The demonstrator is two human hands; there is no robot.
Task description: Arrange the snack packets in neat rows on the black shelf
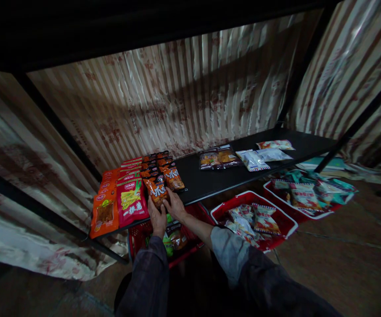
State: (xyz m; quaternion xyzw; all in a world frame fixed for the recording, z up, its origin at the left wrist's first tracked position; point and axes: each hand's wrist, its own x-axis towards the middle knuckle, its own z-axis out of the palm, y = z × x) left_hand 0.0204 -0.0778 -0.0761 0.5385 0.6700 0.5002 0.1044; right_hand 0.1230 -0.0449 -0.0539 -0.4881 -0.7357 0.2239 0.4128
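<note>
Both my hands are on an orange and black snack bag (156, 188) at the front edge of the black shelf (193, 178). My left hand (157, 216) grips its lower left side, and my right hand (176, 206) holds its lower right. More orange and black bags (172, 175) stand in rows behind and to the right of it. Left of my hands are a row of pink-red snack bags (131, 200) and, at the shelf's end, orange bags (105, 207).
Farther right on the shelf lie a dark snack pack (219, 157) and white packs (252, 160). Below, red baskets with bags stand on the floor: one under my arms (190, 253), one in the middle (289, 226), one at right (322, 215). Black posts (58, 123) frame the shelf.
</note>
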